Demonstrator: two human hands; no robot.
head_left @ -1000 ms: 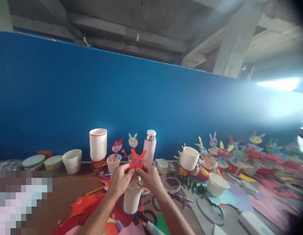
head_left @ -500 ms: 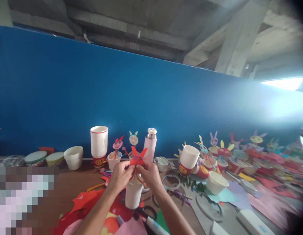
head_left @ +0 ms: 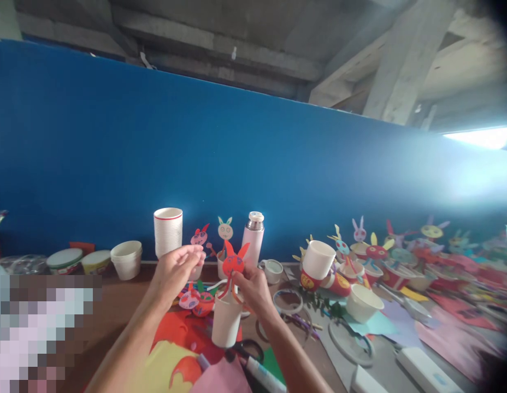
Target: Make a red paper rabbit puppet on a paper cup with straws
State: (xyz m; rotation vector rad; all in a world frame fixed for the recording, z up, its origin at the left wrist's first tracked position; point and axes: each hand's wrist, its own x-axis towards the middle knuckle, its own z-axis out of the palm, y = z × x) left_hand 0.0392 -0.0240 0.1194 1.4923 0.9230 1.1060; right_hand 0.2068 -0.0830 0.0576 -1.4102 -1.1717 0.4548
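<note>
My right hand (head_left: 253, 284) pinches a red paper rabbit head (head_left: 233, 264) at its lower right edge. The head has two pointed ears and drawn eyes. Strips hang from it into a white paper cup (head_left: 226, 322), which stands upright just below. My left hand (head_left: 180, 267) is off to the left, apart from the rabbit, with fingers stretched out and nothing visible in them. Behind it, a pink rabbit head with red ears (head_left: 199, 237) and a pale rabbit head (head_left: 225, 229) rise from other cups.
A tall cup stack (head_left: 168, 229) and a pink thermos (head_left: 253, 237) stand by the blue partition (head_left: 196, 136). Black scissors (head_left: 250, 349), a marker-like tube (head_left: 264, 376) and coloured paper (head_left: 165, 368) lie in front. Tape rolls (head_left: 287, 302) and several finished rabbit cups (head_left: 374, 254) are to the right.
My left hand has let go of the red rabbit and moved up and left. My right hand still pinches the rabbit, now slightly right, above the cup.
</note>
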